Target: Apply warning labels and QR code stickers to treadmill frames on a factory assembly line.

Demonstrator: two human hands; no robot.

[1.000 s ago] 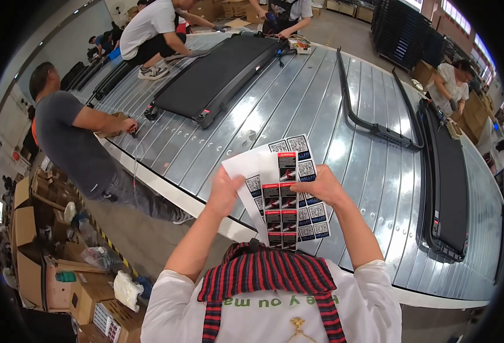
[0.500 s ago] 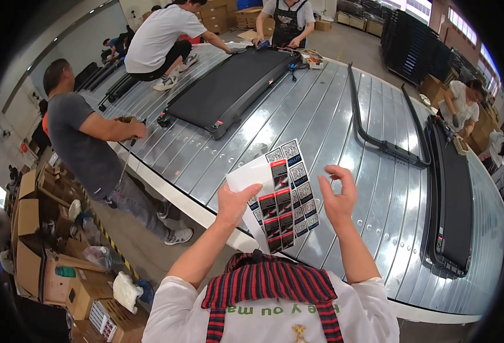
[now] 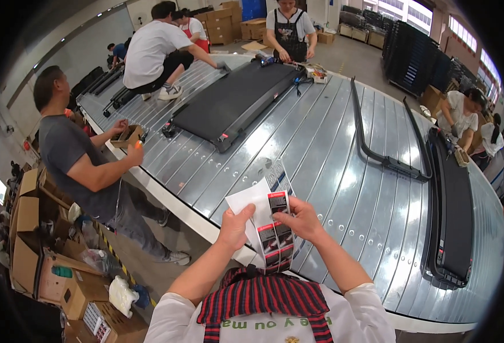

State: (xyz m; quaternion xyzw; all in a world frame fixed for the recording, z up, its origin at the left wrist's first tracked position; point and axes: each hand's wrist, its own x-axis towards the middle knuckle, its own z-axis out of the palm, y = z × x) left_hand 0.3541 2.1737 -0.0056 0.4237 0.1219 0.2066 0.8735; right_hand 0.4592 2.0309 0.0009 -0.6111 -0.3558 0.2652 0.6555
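Note:
In front of my chest I hold a small stack of label sheets. On top is a sticker sheet [image 3: 277,240] with red, black and white warning labels. Behind it a second sheet [image 3: 278,174] with square codes and blue strips sticks out, and a blank white sheet [image 3: 245,198] shows to the left. My left hand [image 3: 236,227] grips the left side, thumb on top. At the right edge my right hand [image 3: 301,219] pinches the sheets, thumb over the warning labels and fingers hidden behind.
Beyond me on the metal-slatted table [image 3: 314,143] lies a black treadmill deck [image 3: 237,103]. A bent black frame [image 3: 372,151] and another long black deck [image 3: 454,211] lie to the right. Several people work around it; one crouches on top. Cardboard boxes [image 3: 29,246] crowd the lower left.
My right hand has come in from the right and taken hold of the sheets' right edge. The sheets sit lower and closer together. At left, a person has turned and raised a small box.

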